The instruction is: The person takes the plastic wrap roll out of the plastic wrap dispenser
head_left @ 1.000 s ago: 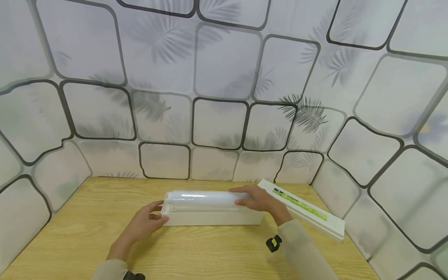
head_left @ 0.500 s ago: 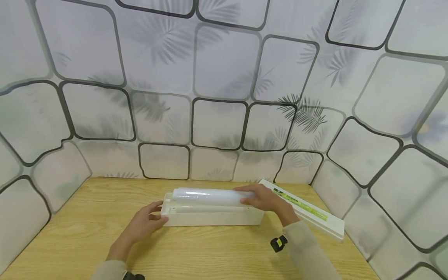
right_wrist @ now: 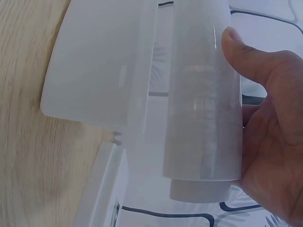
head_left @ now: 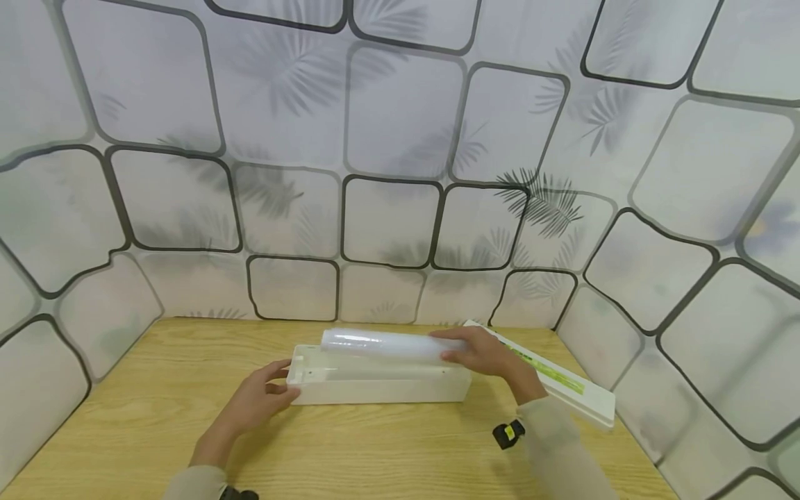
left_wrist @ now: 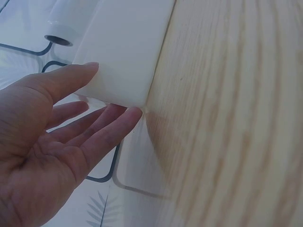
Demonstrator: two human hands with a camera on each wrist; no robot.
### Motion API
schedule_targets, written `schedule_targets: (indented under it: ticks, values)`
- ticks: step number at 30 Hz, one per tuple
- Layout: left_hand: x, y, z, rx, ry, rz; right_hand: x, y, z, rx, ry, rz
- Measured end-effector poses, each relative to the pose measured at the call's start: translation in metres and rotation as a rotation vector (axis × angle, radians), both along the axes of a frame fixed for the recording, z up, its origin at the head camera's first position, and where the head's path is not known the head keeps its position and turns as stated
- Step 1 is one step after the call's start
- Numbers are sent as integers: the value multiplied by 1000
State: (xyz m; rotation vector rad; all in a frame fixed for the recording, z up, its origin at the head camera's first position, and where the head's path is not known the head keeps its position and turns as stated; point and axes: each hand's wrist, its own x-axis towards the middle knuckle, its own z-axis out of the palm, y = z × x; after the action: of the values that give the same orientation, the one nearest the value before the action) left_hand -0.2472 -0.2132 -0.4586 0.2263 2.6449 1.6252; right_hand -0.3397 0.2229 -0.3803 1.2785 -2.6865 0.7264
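Observation:
A long white box (head_left: pixel 381 392) lies lidless on the table. My left hand (head_left: pixel 255 401) holds its left end, the thumb against the front corner and the fingers at the end wall; in the left wrist view that hand (left_wrist: pixel 57 137) touches the box (left_wrist: pixel 125 52) at its corner. Above the box's back edge hangs a roll of cling film (head_left: pixel 375 344), tilted slightly down to the right. My right hand (head_left: pixel 484 353) grips its right end. The right wrist view shows the roll (right_wrist: pixel 203 113) clear of the box, its core end showing, with the thumb (right_wrist: pixel 241 52) along one side.
A white lid (head_left: pixel 569 382) with a green label lies slantwise on the wooden table (head_left: pixel 369 451), to the right of the box. Patterned wall covering (head_left: pixel 387 222) stands close behind the table and along both sides.
My right hand has lifted the cling film roll up out of the box and carried it a little to the right. The left hand and the box have stayed in place.

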Motion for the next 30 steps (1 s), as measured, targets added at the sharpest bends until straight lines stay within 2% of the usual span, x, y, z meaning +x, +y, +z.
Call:
schedule_targets:
  ticks: [5, 12, 17, 30]
  values:
    - [0, 0, -1, 3, 0, -1, 1, 7, 4, 6, -5, -31]
    - [-1, 0, -1, 6, -7, -3, 3, 19, 6, -9, 24, -14]
    - [0, 1, 0, 12, -7, -5, 3, 28, 5, -15, 31, -39]
    - [0, 0, -2, 21, -4, 5, 8, 47, 8, -32, 2, -97]
